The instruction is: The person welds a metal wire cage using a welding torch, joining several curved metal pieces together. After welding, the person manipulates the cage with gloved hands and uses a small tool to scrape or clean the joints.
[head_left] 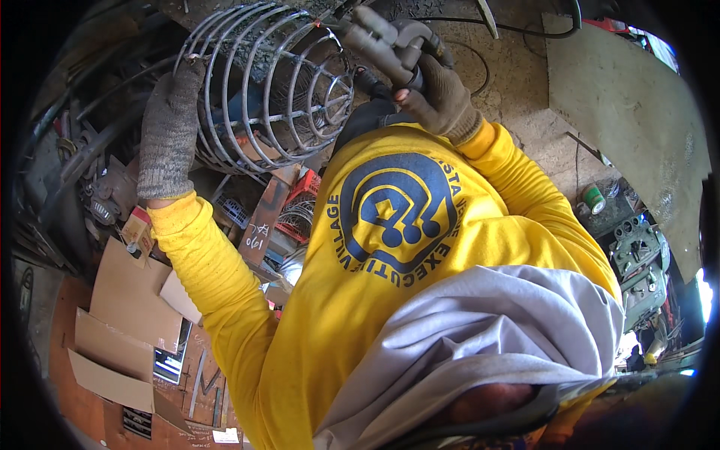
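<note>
Metal-rod cage (266, 120) up in front of me, a little left of my middle, above the concrete floor (517, 90). Rings of rod crossed by lengthwise bars. Long axis ran roughly left to right: broad end at my left, ribs drawing in to a rounded, narrower end on the right, near my body.

Left hand (171, 124), in a grey knit glove, gripped the broad end at its outer side, thumb up against the rod; fingers behind the bars partly hidden. This was the hand nearer the cage, in contact with it.

Right hand (446, 101), gloved in brown-grey, was wrapped round a grey metal tool (382, 49) with a thick cylindrical body and a curved part beside it. Tool slanted, upper left to lower right, its upper-left end toward the cage. Key relation: that end sat just beyond the cage's upper right, on the narrow-end side, across from my left grip. Could not tell whether tool and rods touched.

Around me: opened cardboard boxes (131, 300) low on the left, a red crate (304, 187) below the cage, a large flat sheet (626, 112) on the right, a green can (593, 199) beyond my right sleeve (525, 180).
</note>
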